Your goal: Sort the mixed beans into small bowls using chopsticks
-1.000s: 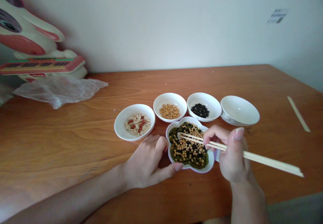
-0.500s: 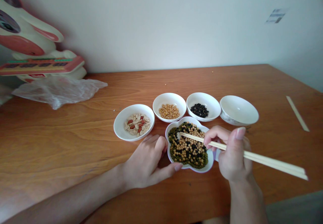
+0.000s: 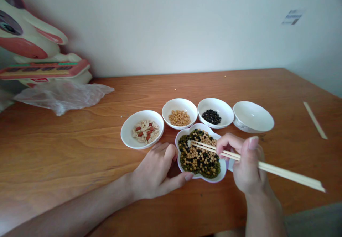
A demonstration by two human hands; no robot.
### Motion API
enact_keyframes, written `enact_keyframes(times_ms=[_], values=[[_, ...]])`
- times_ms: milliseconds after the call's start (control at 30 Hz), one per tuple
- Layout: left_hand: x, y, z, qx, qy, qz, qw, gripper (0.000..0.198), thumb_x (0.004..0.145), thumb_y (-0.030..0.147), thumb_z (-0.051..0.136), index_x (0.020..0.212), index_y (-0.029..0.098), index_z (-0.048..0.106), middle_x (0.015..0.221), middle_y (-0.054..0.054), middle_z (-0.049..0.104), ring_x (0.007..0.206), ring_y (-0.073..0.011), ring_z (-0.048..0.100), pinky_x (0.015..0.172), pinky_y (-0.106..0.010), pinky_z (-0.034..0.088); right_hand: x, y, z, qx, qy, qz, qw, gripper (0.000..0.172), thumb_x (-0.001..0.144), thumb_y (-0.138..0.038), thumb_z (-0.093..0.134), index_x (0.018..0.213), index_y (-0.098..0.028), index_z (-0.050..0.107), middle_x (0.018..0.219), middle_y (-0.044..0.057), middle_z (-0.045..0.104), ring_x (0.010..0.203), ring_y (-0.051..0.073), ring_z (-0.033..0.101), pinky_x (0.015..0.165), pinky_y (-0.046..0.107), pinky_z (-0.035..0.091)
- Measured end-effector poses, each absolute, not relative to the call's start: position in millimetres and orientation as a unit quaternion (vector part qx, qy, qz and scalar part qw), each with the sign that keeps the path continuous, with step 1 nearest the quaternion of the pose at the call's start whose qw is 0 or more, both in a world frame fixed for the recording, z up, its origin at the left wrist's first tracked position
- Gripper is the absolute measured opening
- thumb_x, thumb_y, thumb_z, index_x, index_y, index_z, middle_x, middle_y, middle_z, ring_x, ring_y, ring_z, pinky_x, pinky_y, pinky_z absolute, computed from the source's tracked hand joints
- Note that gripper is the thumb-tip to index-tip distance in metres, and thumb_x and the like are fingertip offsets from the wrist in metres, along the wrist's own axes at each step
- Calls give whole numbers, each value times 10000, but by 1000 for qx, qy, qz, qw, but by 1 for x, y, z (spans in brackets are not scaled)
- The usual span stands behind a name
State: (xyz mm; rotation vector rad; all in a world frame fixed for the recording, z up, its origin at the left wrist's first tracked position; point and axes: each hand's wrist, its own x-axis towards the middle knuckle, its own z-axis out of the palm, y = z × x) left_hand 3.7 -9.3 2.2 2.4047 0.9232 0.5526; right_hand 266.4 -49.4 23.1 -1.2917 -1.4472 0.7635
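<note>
A flower-shaped dish (image 3: 221, 175) holds mixed green, black and tan beans. My left hand (image 3: 157, 171) grips the dish's left side, its thumb on the near rim. Pale chopsticks (image 3: 288, 172) are held in my right hand (image 3: 247, 162), their tips slightly apart among the beans near a small whitish piece (image 3: 189, 143). Behind the dish stand a white bowl of peanuts (image 3: 145, 132), a bowl of yellow beans (image 3: 179, 117) and a bowl of black beans (image 3: 211, 116). At the right end of the row is an empty white bowl (image 3: 253, 116).
On the left, a cow-shaped toy keyboard (image 3: 45, 69) stands behind a crumpled clear plastic bag (image 3: 61, 96). A flat pale strip (image 3: 315, 120) lies at the right of the wooden table (image 3: 66, 151). The wall rises behind the table.
The chopstick tips have spread a little apart, and my right hand has shifted very slightly. My left hand and the dish have stayed in place.
</note>
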Motion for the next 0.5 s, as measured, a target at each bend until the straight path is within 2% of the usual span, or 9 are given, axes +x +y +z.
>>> enact_keyframes(times_ms=[267,500], values=[[4,-9,2,884,338,202,251,375,1009,570,652,980,232,492,873,-48,650,752,-233,625,664,-364,496,259,-49,31,-544,-607,275,510,786,1128,-666,208,674,-212,661,571,19,559,535,140,529,504,309,355],[5,-9,5,883,339,204,254,370,1006,569,652,965,237,493,855,-39,648,735,-224,613,655,-358,495,265,-51,25,-530,-592,318,517,823,1080,-753,158,687,-224,651,593,32,543,544,170,511,491,334,335]])
